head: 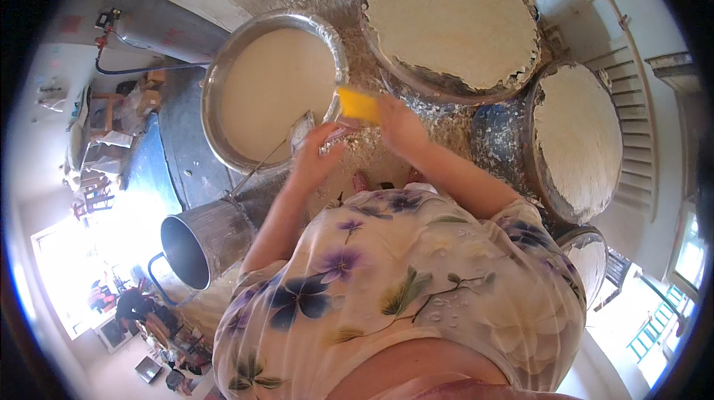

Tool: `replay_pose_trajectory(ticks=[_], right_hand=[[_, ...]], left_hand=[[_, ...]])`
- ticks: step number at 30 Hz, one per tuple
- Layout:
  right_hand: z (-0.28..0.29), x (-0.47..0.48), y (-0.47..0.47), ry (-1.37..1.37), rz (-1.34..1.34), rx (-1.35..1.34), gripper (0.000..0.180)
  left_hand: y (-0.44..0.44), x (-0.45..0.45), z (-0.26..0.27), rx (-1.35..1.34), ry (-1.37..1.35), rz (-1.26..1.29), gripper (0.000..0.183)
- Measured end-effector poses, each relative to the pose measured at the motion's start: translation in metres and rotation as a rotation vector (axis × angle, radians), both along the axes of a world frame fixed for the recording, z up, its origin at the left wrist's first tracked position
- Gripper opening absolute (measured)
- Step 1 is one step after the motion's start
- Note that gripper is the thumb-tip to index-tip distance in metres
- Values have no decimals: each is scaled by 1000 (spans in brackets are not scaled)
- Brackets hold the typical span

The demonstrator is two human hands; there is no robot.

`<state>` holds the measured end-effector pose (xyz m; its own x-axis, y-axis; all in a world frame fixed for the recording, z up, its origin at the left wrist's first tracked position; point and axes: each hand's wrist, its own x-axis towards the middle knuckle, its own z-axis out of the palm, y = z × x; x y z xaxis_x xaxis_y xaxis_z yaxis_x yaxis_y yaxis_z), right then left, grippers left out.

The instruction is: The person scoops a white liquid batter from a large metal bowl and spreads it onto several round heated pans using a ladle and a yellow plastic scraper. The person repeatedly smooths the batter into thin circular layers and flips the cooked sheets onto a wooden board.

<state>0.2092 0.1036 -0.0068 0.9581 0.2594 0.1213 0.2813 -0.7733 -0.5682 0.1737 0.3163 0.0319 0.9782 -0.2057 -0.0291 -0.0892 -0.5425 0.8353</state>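
Note:
My right hand is closed around a yellow flat piece, blurred, which looks like a scraper. Just left of it, my left hand is at the near rim of a large round metal basin filled with pale, creamy liquid. Its fingers are curled by a small pinkish object; whether they grip it cannot be told. A ladle-like tool with a thin metal handle leans over the basin's near rim, beside my left fingers.
Beyond my right hand stands a wide vat of thick pale paste, with another paste-topped drum to the right and a smaller one nearer. An empty-looking metal pot with a handle is at lower left. A grey cylindrical tank stands behind the basin.

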Motion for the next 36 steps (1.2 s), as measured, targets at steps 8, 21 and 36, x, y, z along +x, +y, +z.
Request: replay_pose_trajectory(ticks=[8, 21, 36], right_hand=[[-56, 57, -31, -6, -195, -170, 22], [-77, 72, 0, 479, -24, -509, 16], [-59, 83, 6, -10, -341, -429, 23]], left_hand=[[224, 10, -63, 1083, 485, 288, 52], [240, -42, -91, 1037, 672, 116, 46], [227, -52, -109, -127, 1059, 424, 34]])
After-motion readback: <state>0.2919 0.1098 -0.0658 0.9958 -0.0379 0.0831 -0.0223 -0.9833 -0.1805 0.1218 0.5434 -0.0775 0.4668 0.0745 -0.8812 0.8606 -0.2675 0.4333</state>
